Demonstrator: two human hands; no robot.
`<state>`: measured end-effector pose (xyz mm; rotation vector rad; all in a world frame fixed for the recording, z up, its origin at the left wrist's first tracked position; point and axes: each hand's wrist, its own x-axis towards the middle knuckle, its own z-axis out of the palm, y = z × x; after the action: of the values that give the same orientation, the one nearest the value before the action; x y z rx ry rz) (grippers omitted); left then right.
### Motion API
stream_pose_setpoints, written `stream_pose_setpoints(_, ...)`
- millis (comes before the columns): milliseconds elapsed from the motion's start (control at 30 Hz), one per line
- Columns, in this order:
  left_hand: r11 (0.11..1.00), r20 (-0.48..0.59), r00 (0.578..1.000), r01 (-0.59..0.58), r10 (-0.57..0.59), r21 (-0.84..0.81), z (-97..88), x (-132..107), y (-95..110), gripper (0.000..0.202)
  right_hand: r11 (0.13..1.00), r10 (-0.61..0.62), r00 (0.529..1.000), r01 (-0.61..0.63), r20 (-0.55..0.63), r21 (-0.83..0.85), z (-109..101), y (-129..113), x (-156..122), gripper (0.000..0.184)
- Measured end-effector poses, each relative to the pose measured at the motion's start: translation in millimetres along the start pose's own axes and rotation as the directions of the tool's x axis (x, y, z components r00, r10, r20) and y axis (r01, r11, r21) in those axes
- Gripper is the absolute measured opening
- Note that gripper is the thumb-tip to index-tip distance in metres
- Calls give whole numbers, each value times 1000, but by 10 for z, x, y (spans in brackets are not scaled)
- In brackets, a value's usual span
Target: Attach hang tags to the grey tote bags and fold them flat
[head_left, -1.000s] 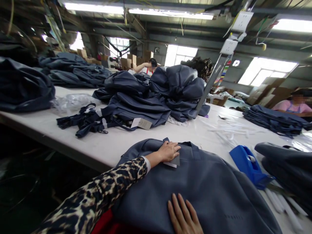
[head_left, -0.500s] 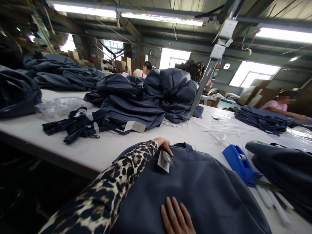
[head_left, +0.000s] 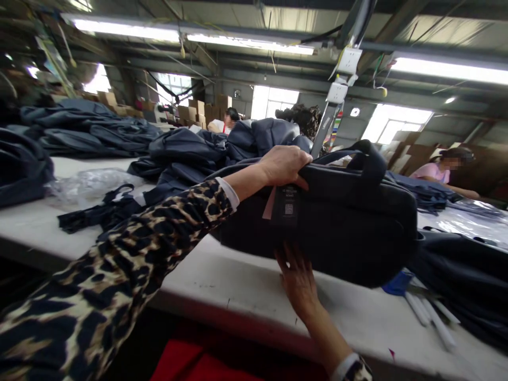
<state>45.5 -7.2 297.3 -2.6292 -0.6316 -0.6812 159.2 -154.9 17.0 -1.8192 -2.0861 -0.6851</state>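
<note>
A long steel-trussed workshop hall runs ahead under strip fluorescent lights (head_left: 127,30), with bright windows (head_left: 273,101) and stacked cardboard boxes (head_left: 198,112) at the far end. A white-topped work bench (head_left: 254,291) fills the lower frame. Heaps of folded dark navy fabric bags (head_left: 184,151) lie along it, and another dark heap (head_left: 456,275) sits at the right. Two co-workers are seated beyond them: one in a pink top (head_left: 432,172) at the right, reaching over the bench, and another (head_left: 232,120) far back behind the heaps.

A dark navy fabric briefcase-style bag (head_left: 333,222) is held up on its long edge above the bench, with its looped carry handle (head_left: 369,159) at the top. The hands are apart, both on this bag. The left hand (head_left: 283,166), with a leopard-print sleeve (head_left: 119,270), closes over the bag's top edge, while the right hand (head_left: 297,278) sits below with its fingers spread against the underside.

A black card tag (head_left: 286,206) and a pink strip (head_left: 269,203) hang on the bag's face just below the left hand. Past the bag's lower right corner, a blue tape dispenser (head_left: 397,283) is partly hidden, and loose white plastic rods (head_left: 431,320) lie on the bench.
</note>
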Motion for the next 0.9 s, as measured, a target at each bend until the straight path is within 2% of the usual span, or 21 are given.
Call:
stream_pose_setpoints(33, 994, -60, 997, -53, 59, 90, -33, -66, 80, 45, 998, 50, 998, -52, 39, 44, -6, 16, 100, 60)
stream_pose_setpoints(67, 981, -95, 988, -108, 124, 162, 16, -180, 170, 37, 992, 80, 994, -87, 76, 95, -26, 9, 152, 56)
stream_pose_setpoints(100, 961, -104, 975, -170, 196, 216, 143, -338, 268, 27, 983, 81, 990, -98, 112, 153, -56, -22, 152, 52)
stream_pose_setpoints(167, 937, -92, 957, -245, 275, 249, 584, -767, 474, 8, 957, 10, 984, -62, 181, 282, -129, -131, 3, 46)
stream_pose_setpoints(200, 937, -66, 956, -265, 286, 228, 855, -1021, 580, 12, 938, -43, 976, -35, 214, 345, -163, -198, -129, 43)
stream_pose_setpoints(300, 972, -37, 978, -198, 204, 123, 1586, -1793, 890, 13, 868, -166, 942, -1, 291, 497, -233, -373, -613, 30)
stream_pose_setpoints(367, 985, -16, 989, -146, 148, 89, 1848, -2184, 1045, 12, 831, -171, 942, -18, 287, 556, -266, -423, -906, 27)
stream_pose_setpoints(400, 990, -4, 993, -119, 119, 75, 1900, -2318, 1094, 11, 814, -159, 951, -26, 265, 581, -289, -420, -1025, 28)
stream_pose_setpoints(467, 997, 25, 997, -80, 79, 22, 1884, -2467, 1131, 7, 784, -124, 973, -26, 197, 621, -370, -350, -1194, 27)
stream_pose_setpoints(533, 992, 47, 993, -101, 105, -75, 1778, -2516, 1110, 12, 773, -57, 992, -30, 116, 633, -498, -202, -1280, 23)
stream_pose_setpoints(600, 971, 7, 987, -157, 161, -181, 1652, -2540, 1077, 8, 795, 62, 998, -66, 27, 603, -649, 3, -1308, 19)
stream_pose_setpoints(667, 952, -80, 982, -185, 170, -243, 1546, -2571, 1062, 3, 843, 220, 972, -149, -79, 517, -772, 230, -1315, 14)
stream_pose_setpoints(733, 949, -157, 981, -155, 115, -273, 1482, -2599, 1059, 7, 881, 343, 919, -245, -192, 404, -822, 450, -1330, 12)
stream_pose_setpoints(767, 951, -185, 980, -124, 73, -283, 1468, -2604, 1051, 10, 898, 367, 903, -282, -223, 338, -811, 550, -1345, 14)
stream_pose_setpoints(833, 950, -193, 981, -59, -2, -308, 1475, -2592, 999, 21, 939, 323, 927, -289, -191, 187, -725, 720, -1388, 23)
stream_pose_setpoints(900, 944, -131, 990, 6, -52, -329, 1516, -2570, 881, 36, 973, 228, 972, -226, -59, 36, -588, 840, -1437, 34)
